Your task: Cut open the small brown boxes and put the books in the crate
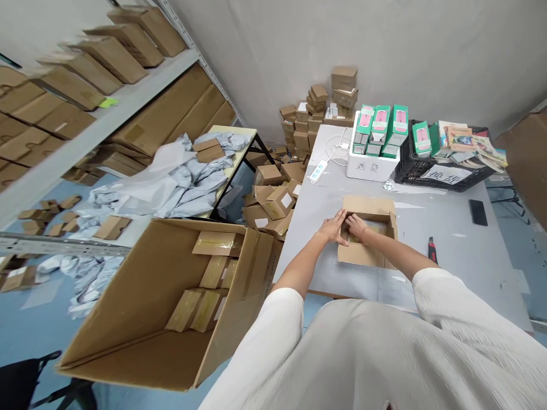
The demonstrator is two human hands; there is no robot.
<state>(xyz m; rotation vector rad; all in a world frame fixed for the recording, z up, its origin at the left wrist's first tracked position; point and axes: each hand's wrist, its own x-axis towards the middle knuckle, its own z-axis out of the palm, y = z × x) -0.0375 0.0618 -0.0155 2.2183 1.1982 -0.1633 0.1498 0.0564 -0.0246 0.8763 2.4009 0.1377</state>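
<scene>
An opened cardboard box [366, 203] lies on the grey table, its long flaps folded outward to the far and near sides. At its left end rests my left hand [332, 229], touching the box with the thumb spread away from the stretched fingers. My right hand [356, 226] reaches into the box near that same end. Its fingers are curled, and their tips are hidden, so what they hold cannot be made out. Something brownish with a shiny surface shows partly inside, beneath my right wrist. A red and black box cutter [432, 250] lies right of the box.
A large carton [256, 265] holding several small boxes stands left of the table [316, 210]. At the back are a white bin [370, 169] of green boxes and a black crate [459, 173] of booklets. A phone [477, 212] lies right; a power strip [318, 171] lies left.
</scene>
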